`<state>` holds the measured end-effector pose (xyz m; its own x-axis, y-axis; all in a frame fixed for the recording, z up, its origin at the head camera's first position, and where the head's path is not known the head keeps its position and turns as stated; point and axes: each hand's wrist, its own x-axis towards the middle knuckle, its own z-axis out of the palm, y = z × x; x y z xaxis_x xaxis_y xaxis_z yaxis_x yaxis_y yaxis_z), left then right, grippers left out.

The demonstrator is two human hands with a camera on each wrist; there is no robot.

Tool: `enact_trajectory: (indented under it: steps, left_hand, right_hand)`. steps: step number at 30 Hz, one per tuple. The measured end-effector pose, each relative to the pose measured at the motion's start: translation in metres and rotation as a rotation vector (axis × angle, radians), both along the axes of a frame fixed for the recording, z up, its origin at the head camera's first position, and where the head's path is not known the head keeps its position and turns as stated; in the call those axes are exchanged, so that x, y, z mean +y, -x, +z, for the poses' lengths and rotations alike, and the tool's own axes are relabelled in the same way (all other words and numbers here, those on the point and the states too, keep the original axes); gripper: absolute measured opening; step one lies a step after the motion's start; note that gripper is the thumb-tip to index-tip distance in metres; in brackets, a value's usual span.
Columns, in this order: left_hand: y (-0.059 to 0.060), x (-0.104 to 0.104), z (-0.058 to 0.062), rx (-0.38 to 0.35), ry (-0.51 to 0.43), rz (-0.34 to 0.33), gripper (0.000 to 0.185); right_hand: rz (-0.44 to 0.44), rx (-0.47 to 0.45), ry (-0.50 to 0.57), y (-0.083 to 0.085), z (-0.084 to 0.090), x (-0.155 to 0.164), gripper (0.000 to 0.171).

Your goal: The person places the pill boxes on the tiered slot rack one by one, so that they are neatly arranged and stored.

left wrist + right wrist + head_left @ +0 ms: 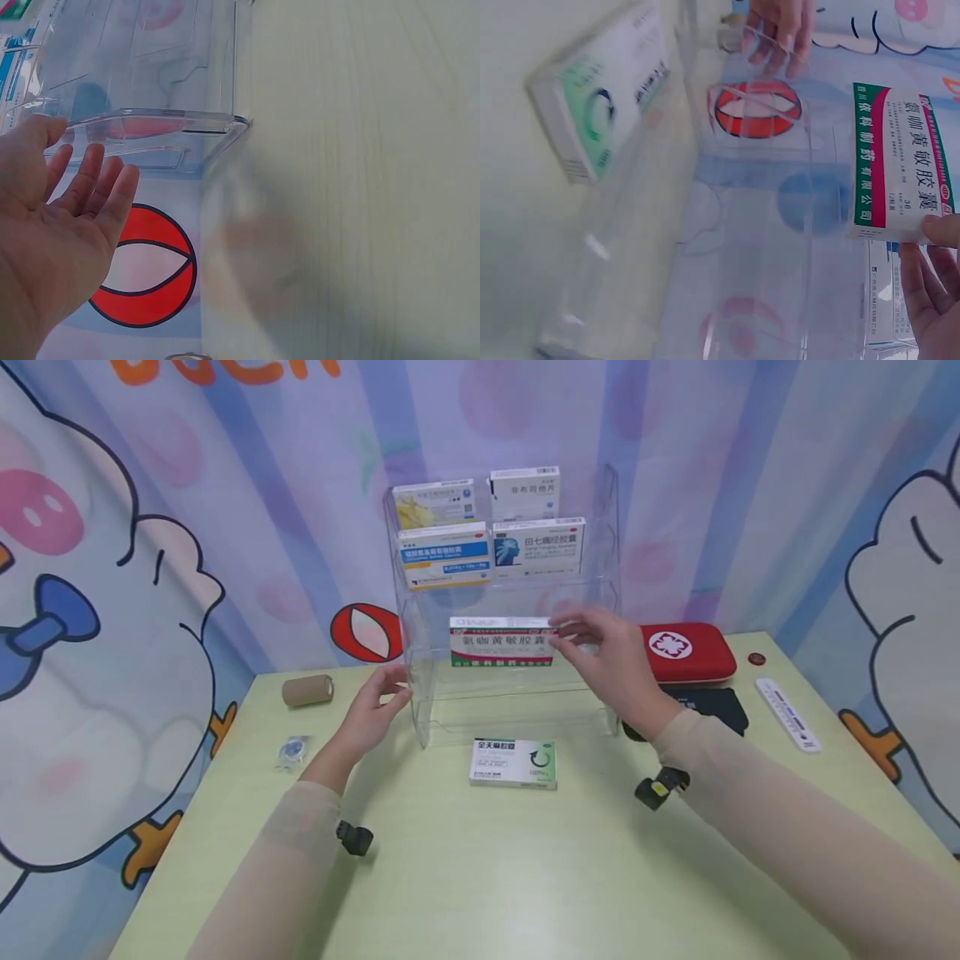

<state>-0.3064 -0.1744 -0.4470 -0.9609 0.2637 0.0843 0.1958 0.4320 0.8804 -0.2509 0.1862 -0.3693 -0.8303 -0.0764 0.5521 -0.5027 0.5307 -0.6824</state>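
My right hand (pixel 611 664) pinches the right end of a white, red and green medicine box (pixel 498 645), thumb on its front. The box stands before the middle part of a clear tiered display rack (pixel 517 706); whether it touches a shelf I cannot tell. At the rack's left side, my left hand (pixel 369 714) has its fingers loosely bent, thumb by the clear edge in the left wrist view. Two upper tiers bear a yellow-and-white box (pixel 435 506), a white box (pixel 525 495), a blue-striped box (pixel 445 557) and a box with a head picture (pixel 538 547).
A white-green medicine box (pixel 513 763) lies on the table before the rack. To the right are a red case (pixel 686 653), a black pouch (pixel 708 710), a white strip (pixel 787 714) and a small round item (pixel 757 658). A brown roll (pixel 307 691) and small packet (pixel 292 752) lie left.
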Motion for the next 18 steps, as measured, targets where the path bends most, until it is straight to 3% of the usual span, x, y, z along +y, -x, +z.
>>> enact_trajectory:
  steps: [9, 18]
  left_hand:
    - [-0.002, 0.001, 0.001, 0.008, -0.008, -0.022, 0.046]
    - [-0.001, 0.0, 0.004, -0.005, 0.013, -0.009, 0.046]
  right_hand:
    - [-0.049, 0.109, 0.017, 0.055, 0.017, -0.018, 0.025]
    - [-0.007, 0.044, -0.091, 0.083, 0.008, -0.039, 0.023]
